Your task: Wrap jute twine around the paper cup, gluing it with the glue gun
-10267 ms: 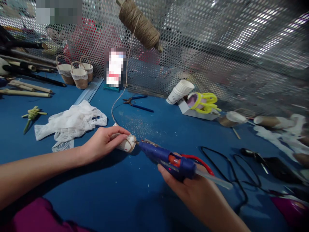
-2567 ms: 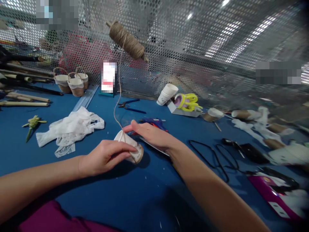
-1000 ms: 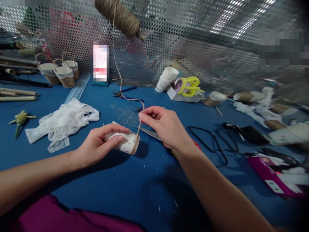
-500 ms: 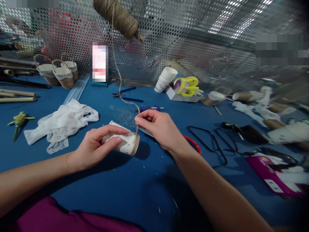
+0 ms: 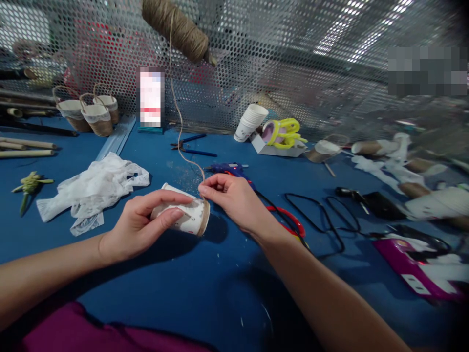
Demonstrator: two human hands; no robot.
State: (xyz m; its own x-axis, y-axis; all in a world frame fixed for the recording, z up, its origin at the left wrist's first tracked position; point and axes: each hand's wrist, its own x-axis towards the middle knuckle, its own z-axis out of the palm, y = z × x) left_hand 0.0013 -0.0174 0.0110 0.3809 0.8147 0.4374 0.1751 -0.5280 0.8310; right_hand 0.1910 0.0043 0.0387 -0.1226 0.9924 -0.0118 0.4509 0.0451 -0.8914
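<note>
A white paper cup [image 5: 190, 218] lies tipped on its side in my left hand [image 5: 144, 222], with the thumb and fingers wrapped around it. Brown twine is wound around the cup's right end. My right hand [image 5: 234, 203] pinches the twine [image 5: 179, 117] close to that wound end. From there the strand runs up to a large spool [image 5: 176, 29] hanging before the mesh. Behind my right hand lies a blue glue gun [image 5: 229, 169], and red-handled scissors [image 5: 293, 224] are partly covered by my right wrist.
White lace [image 5: 95, 186] lies bunched at left. Pliers [image 5: 194, 146] and stacked paper cups [image 5: 251, 122] are farther back. Small twine-covered baskets [image 5: 97, 120] stand at back left. A black cord [image 5: 322, 215] loops at right near a purple power strip [image 5: 414, 266].
My right hand has moved slightly left and down, bringing the twine closer against the cup's end. The cup has shifted a little left in my left hand.
</note>
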